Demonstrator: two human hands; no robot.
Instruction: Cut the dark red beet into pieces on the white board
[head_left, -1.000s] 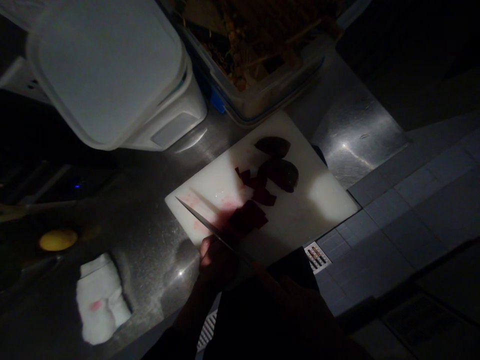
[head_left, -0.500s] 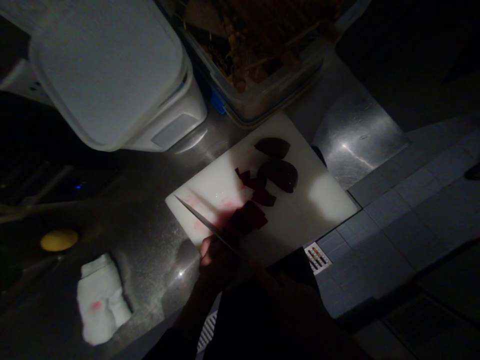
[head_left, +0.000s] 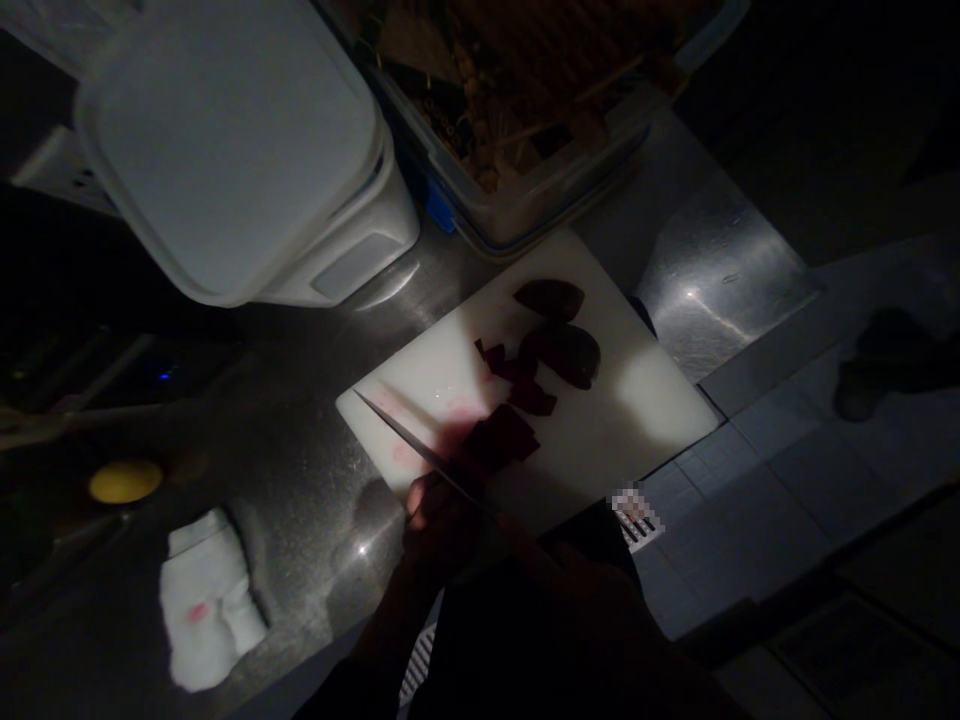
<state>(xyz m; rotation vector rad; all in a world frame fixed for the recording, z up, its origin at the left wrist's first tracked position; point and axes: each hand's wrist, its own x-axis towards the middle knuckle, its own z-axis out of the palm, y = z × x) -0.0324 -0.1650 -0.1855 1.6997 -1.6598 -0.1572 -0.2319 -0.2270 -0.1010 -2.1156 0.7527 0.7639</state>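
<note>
A knife (head_left: pixel 409 437) lies slantwise over the near left part of a white cutting board (head_left: pixel 409 370), its tip toward the board's left corner. My right hand (head_left: pixel 544 565), deep in shadow, is closed around the handle end. Curled fingers of my left hand (head_left: pixel 439 515) rest at the board's near edge, close against the blade; what they grip is hidden. Just beyond the blade sits a dark red cut piece of beetroot (head_left: pixel 499 440). Smaller beetroot pieces (head_left: pixel 531 397) lie further up, with two large beetroot chunks (head_left: pixel 551 299) behind them. Red juice stains the board.
A white lidded container (head_left: pixel 240 150) and a clear tub (head_left: pixel 525 215) of brownish things stand behind the board on the steel counter (head_left: pixel 300 480). Left are a stained white cloth (head_left: pixel 206 600) and a yellow round object (head_left: pixel 125 481). A person's dark shoe (head_left: pixel 855 390) shows on the tiled floor.
The view has shifted slightly, and a person's dark shoe has appeared on the floor at the right. Hands, knife and beetroot look nearly unchanged on the board.
</note>
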